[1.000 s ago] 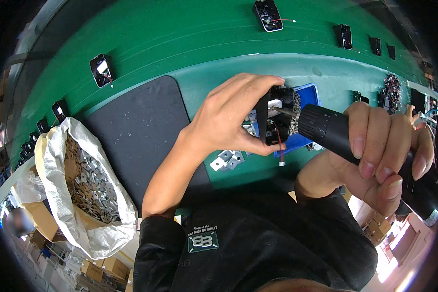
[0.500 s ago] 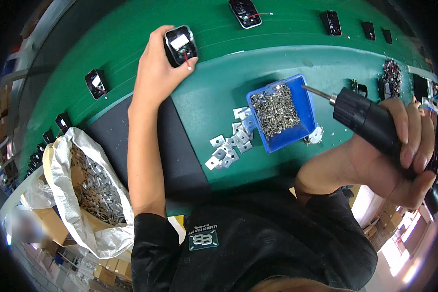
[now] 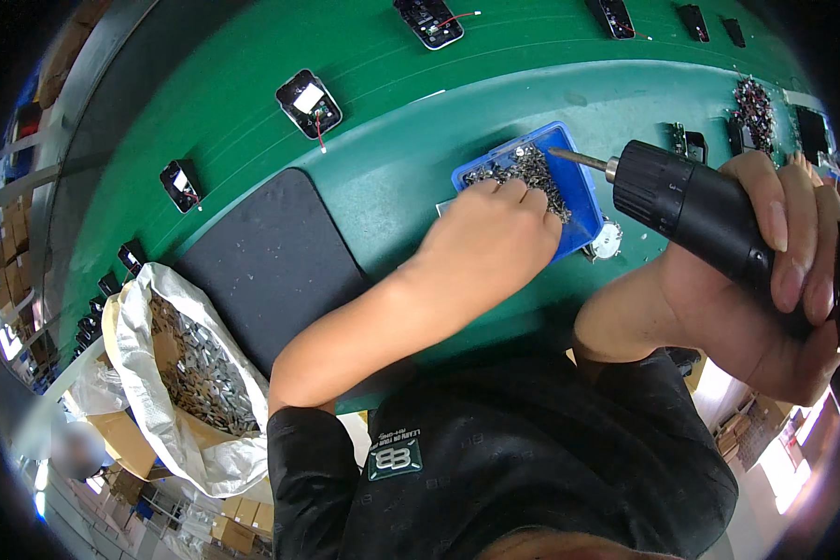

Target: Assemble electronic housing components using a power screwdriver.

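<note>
My left hand (image 3: 495, 233) reaches into the blue plastic bin (image 3: 581, 182), its fingers curled down among small silver screws (image 3: 537, 166). Its fingertips are out of sight, so what they pinch cannot be made out. In my right hand (image 3: 789, 271) is a black electric screwdriver (image 3: 691, 194), gripped around its body, with the bit pointing left over the bin. On the green belt beyond lies an open black housing (image 3: 308, 105) with a white rectangle inside and a thin red wire; no hand touches it. My left hand and forearm cover most of the square metal plates.
More black housings (image 3: 429, 21) lie along the green belt (image 3: 495, 65). A black mat (image 3: 275, 261) is at the left, beside a white sack (image 3: 131, 355) of small metal parts. A round white piece (image 3: 608, 240) sits right of the bin; a pile of small parts (image 3: 752, 112) lies far right.
My left hand has let go of the housing, left it on the belt, and moved right and nearer into the screw bin. The screwdriver stays in my right hand, shifted slightly left.
</note>
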